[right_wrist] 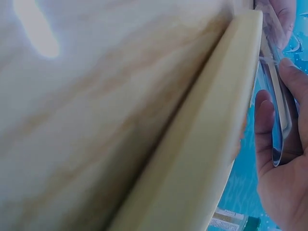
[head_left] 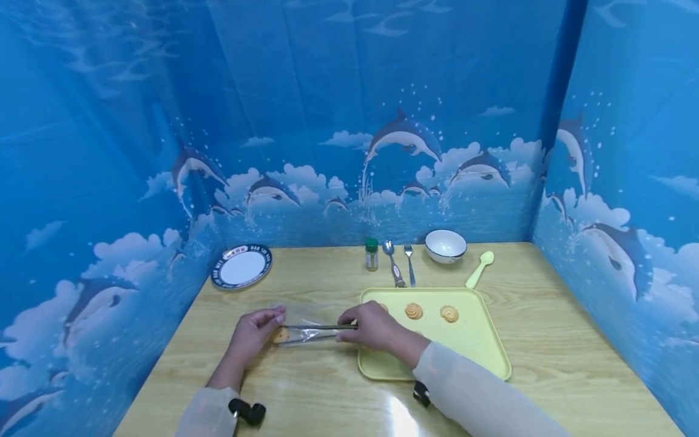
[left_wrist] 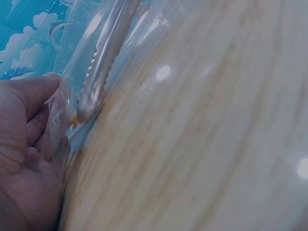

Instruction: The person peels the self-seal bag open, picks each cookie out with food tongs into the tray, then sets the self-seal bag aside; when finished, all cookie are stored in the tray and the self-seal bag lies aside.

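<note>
My left hand (head_left: 253, 332) pinches the edge of a clear plastic bag (left_wrist: 65, 103) above the table. The metal tongs (head_left: 322, 328) are gripped by my right hand (head_left: 374, 328), near their bent end in the right wrist view. Their toothed tips reach into the bag toward the left fingers. A golden cookie (head_left: 281, 335) shows at those tips, partly hidden; whether the tongs still squeeze it I cannot tell. Under the right forearm lies a pale yellow tray (head_left: 486, 358) with piped cookies on it, including one swirl cookie (head_left: 413, 311) and a ring-like cookie (head_left: 449, 314); the hand covers others.
At the back left sits a dark-rimmed plate (head_left: 240, 268). Along the back stand a green-capped jar (head_left: 371, 255), a spoon (head_left: 394, 264), a fork (head_left: 410, 264) and a white bowl (head_left: 445, 246). A yellow spoon (head_left: 480, 268) lies behind the tray. Dolphin-print curtains enclose the table.
</note>
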`<state>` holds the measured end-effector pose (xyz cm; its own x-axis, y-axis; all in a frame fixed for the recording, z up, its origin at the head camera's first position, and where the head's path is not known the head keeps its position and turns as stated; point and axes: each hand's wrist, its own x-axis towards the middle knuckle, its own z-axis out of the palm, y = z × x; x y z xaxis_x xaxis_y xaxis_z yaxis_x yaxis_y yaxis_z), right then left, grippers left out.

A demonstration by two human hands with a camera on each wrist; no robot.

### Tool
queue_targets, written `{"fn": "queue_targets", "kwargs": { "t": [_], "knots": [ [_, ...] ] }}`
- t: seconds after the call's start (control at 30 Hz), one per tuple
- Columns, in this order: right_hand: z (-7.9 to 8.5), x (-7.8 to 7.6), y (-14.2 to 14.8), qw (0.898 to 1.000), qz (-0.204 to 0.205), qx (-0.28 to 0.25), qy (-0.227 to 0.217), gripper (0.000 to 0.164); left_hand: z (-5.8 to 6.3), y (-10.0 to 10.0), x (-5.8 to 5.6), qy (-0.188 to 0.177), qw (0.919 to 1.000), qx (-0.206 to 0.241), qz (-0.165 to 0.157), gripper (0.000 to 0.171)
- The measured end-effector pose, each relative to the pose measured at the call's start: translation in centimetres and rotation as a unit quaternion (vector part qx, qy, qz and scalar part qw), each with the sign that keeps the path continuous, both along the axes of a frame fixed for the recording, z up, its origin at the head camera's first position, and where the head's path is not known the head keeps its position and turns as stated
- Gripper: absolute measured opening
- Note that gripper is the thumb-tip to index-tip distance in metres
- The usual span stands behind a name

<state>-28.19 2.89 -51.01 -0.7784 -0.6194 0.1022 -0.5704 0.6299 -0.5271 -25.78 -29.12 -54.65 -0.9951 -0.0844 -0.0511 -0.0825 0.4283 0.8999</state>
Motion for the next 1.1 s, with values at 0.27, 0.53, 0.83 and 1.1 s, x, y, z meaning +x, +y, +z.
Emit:
{"fn": "queue_targets", "kwargs": {
  "t": [0.27, 0.53, 0.83, 1.1],
  "knots": [
    [0.1, 0.6, 2.3, 1.0, -0.013, -0.016, 0.018, 0.027, -0.1, 0.0, 0.0, 0.011, 0.9999, -0.003, -0.003, 0.02],
    [0.6, 1.5, 6.8, 0.999, -0.034, -0.036, 0.013, 0.026, -0.1, -0.1, 0.1, 0.015, 0.9999, -0.008, 0.002, 0.019],
    [1.3, 3.8, 13.8, 0.994, -0.093, -0.059, -0.014, 0.028, -0.4, -0.2, -0.1, 0.025, 0.9997, -0.006, -0.005, 0.023],
    [1.5, 6.2, 20.6, 0.988, -0.148, -0.051, 0.01, 0.03, -0.7, -0.3, -0.1, 0.032, 0.9994, 0.001, -0.012, 0.025]
  ]
}}
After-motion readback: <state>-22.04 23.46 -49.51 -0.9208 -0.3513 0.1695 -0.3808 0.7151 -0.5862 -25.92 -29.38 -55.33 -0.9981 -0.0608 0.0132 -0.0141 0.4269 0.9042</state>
